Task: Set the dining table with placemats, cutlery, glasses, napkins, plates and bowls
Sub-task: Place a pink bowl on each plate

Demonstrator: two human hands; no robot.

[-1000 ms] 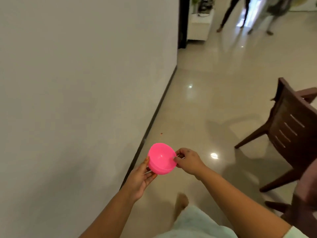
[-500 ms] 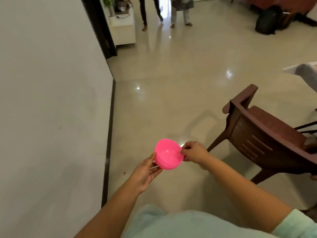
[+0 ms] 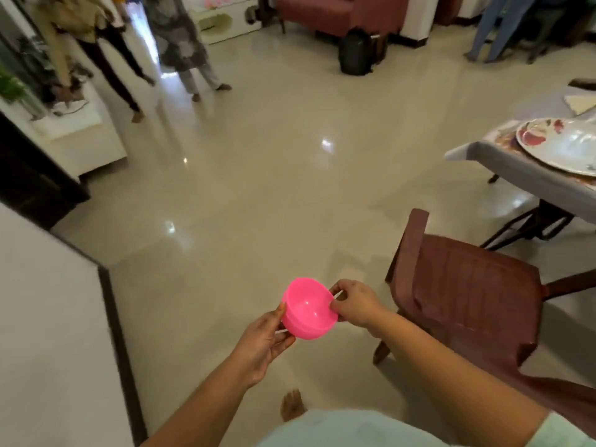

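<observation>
Item: pink bowl (image 3: 308, 309), small, round, smooth-walled, prob. thin plastic; held upright in mid-air over the floor (image 3: 258, 188), well apart from the dining table (image 3: 516, 169) at far right. Left hand (image 3: 263, 340): fingers curled round the near-left wall and underside, thumb up along the rim. Right hand (image 3: 353, 304): pinched the right rim w/ curled fingers; a thin white stick-like piece (image 3: 337, 295) showed at the fingers there, and another pale sliver by the left fingers, identity not clear. Handling est.: light, stiff enough to keep shape, not fragile, but glossy so likely slippery; rim pinch alone may let it tip, so best hold = one palm under the base plus thumb over the rim, or two opposed rim grips as shown. Bowl looked empty inside. Table already carried a patterned plate (image 3: 561, 146) on a placemat (image 3: 506, 140), w/ a folded napkin (image 3: 580, 104) beyond. Brown chair (image 3: 467, 295) stood betw. bowl and table, just right of the right hand; carrying route prob. needs to skirt it. Other people (image 3: 180, 43) stood far off across the room.
</observation>
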